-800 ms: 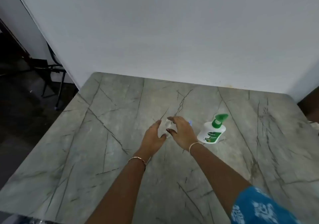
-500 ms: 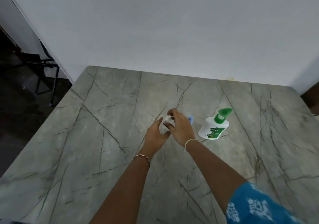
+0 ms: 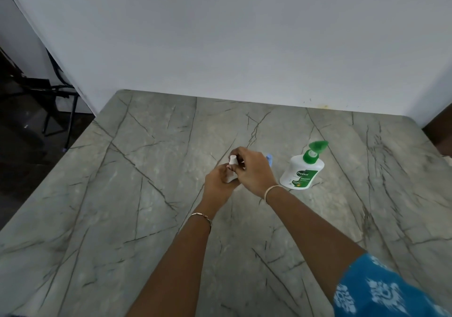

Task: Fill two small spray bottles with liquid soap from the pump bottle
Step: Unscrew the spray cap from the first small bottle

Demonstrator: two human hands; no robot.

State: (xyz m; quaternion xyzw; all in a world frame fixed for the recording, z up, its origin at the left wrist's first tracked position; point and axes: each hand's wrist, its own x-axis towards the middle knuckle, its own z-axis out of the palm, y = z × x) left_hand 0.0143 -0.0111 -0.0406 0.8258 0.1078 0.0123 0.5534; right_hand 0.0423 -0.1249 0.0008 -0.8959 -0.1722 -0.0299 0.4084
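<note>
A small white spray bottle (image 3: 232, 161) stands upright at the middle of the grey marble table (image 3: 122, 206). My left hand (image 3: 216, 183) grips its lower body. My right hand (image 3: 253, 172) pinches the bottle's top with its fingertips. Behind my right hand a second small bottle with a blue top (image 3: 269, 157) shows only partly. A white pump bottle (image 3: 303, 170) with a green pump head and green label stands upright to the right of my hands, apart from them.
A white wall (image 3: 244, 48) closes off the table's far edge. Dark chair legs (image 3: 56, 106) stand on the floor beyond the table's left edge. A dark object shows at the right border.
Both hands have closed in on the small white bottle: the left now grips its body and the right pinches its top. The view has shifted slightly.
</note>
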